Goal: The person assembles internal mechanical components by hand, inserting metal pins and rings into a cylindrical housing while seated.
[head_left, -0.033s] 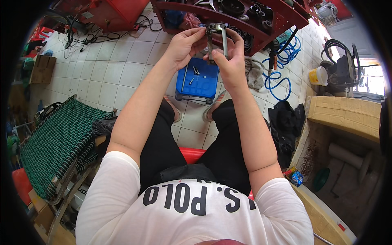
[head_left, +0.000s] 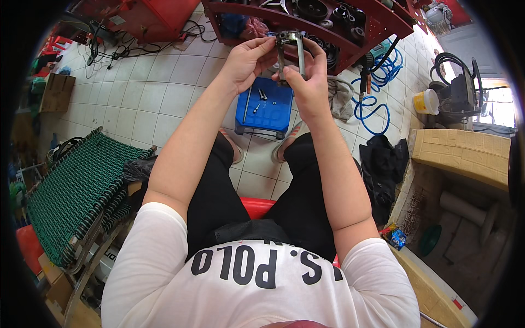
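A dark steel part (head_left: 297, 54) with two long upright legs and a short head on top is held up near the top middle. My left hand (head_left: 249, 65) grips its left side near the head with thumb and fingers. My right hand (head_left: 307, 82) is wrapped round its right side, thumb on the lower part. Below them a blue plastic stool or box (head_left: 265, 115) carries a thin metal rod (head_left: 246, 106) and several small bolts and fittings (head_left: 262, 94).
Red metal racks (head_left: 229, 13) with wheels and parts stand ahead. Blue hose (head_left: 372, 115) and a rag (head_left: 340, 98) lie right, near a white bucket (head_left: 425, 102) and a yellow box (head_left: 459, 156). A green woven folding bed (head_left: 82, 191) is left; cables (head_left: 101, 49) lie behind.
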